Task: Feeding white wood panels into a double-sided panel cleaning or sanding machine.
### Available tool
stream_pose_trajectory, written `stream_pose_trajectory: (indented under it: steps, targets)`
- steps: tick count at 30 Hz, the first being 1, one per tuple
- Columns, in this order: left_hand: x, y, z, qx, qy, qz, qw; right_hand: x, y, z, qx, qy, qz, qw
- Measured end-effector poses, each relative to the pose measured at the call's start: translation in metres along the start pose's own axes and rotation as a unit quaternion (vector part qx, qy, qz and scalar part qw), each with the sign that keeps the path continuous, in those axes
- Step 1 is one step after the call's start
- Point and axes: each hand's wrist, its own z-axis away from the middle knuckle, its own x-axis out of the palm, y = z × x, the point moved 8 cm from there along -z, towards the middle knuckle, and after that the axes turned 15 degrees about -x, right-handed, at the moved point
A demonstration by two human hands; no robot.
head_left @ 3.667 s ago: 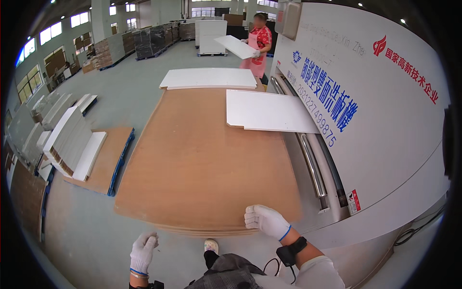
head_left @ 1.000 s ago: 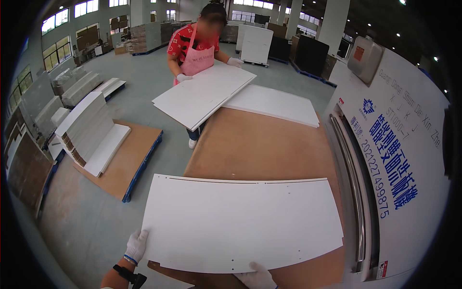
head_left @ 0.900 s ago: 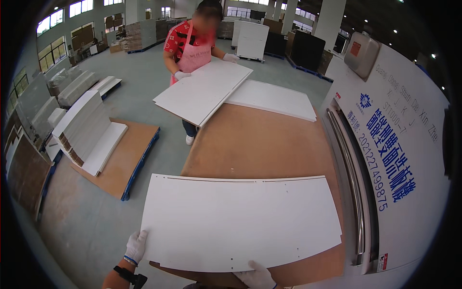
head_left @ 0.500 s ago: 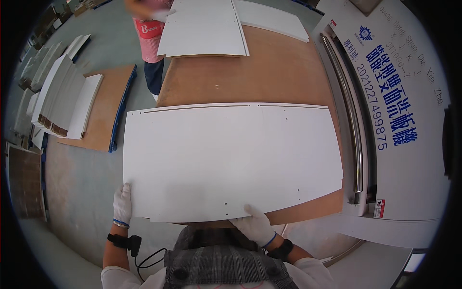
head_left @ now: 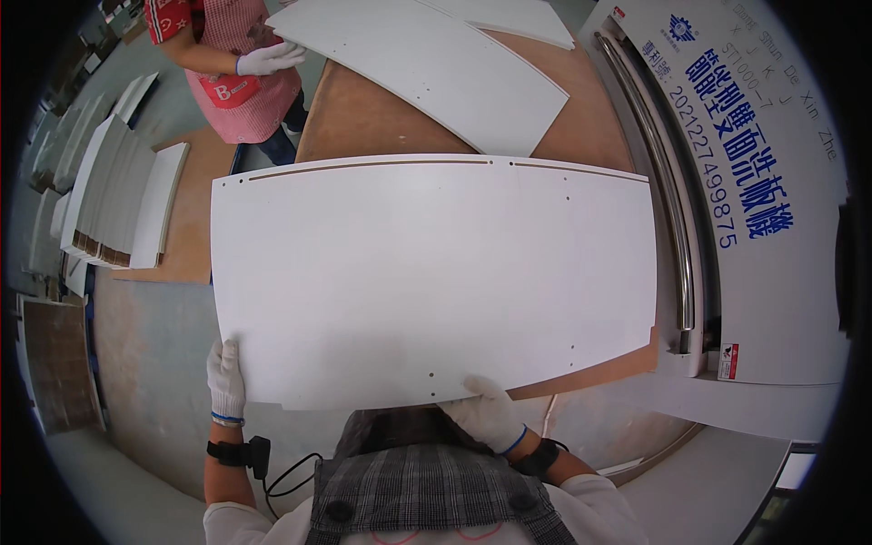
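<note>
In front of me is a large white panel (head_left: 427, 263) with a long groove along its far edge and several small drilled holes. My left hand (head_left: 225, 380), in a white glove, grips the panel's left edge near the front corner, thumb on top. Gloved as well, my right hand (head_left: 483, 413) clasps the near edge right of the middle, its thumb on top and its other fingers partly hidden. The panel's far part overlaps the brown tabletop (head_left: 391, 118). Beyond it, another white panel (head_left: 454, 82) lies slanted across the table, close to the far edge of mine.
A person in a pink checked apron (head_left: 241, 100) stands at the far left, one gloved hand (head_left: 272, 59) by the slanted panel. A machine (head_left: 754, 227) with a shiny metal roller (head_left: 654, 191) borders the table's right side. Stacked white panels (head_left: 118, 191) stand on a brown board at left.
The panel in my hands has risen toward me and looks larger. The far panel has swung from nearly straight to slanted, and the other person has shifted left, a hand now beside it.
</note>
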Motion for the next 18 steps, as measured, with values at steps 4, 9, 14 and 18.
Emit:
stream_pose_trajectory:
  steps: [4,9,14,18]
  targets:
    - [0.003,0.015,0.002,0.022,0.012,-0.032,0.999,0.004,0.007,0.003,0.008,0.006,-0.039,0.999]
    - [0.002,0.018,0.002,0.005,0.014,-0.051,0.999,-0.001,0.009,0.006,0.000,0.003,-0.052,0.999]
    - [0.001,0.011,0.000,-0.016,0.006,-0.037,0.999,0.001,0.013,0.010,0.000,0.001,-0.057,0.998]
    - [-0.009,-0.011,-0.007,-0.019,-0.001,-0.040,0.999,-0.005,0.022,0.013,0.033,-0.012,-0.112,0.993]
